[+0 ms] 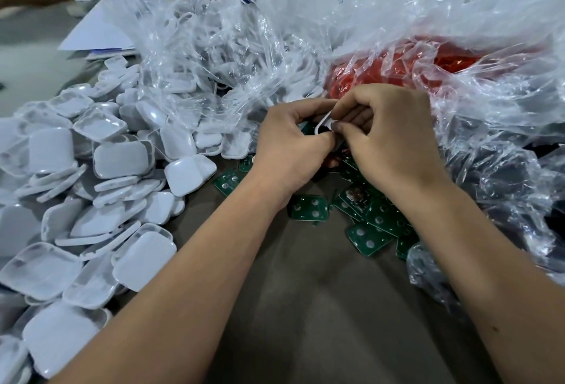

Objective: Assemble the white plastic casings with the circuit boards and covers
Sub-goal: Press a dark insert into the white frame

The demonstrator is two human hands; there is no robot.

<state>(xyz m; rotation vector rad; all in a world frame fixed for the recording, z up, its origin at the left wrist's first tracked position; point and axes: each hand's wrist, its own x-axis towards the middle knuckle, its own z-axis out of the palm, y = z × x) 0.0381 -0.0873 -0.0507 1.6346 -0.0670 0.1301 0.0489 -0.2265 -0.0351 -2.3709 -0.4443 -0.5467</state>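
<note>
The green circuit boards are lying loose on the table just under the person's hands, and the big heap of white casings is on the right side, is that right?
Not quite. The green circuit boards do lie loose under the hands, but the heap of white casings is on the left side, as the head view shows. On the right are clear plastic bags.

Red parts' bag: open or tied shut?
Open: the clear bag gapes beyond the hands, its red parts exposed at the mouth.

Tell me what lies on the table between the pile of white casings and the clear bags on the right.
Head view: loose green circuit boards on bare table, under both forearms.
</note>
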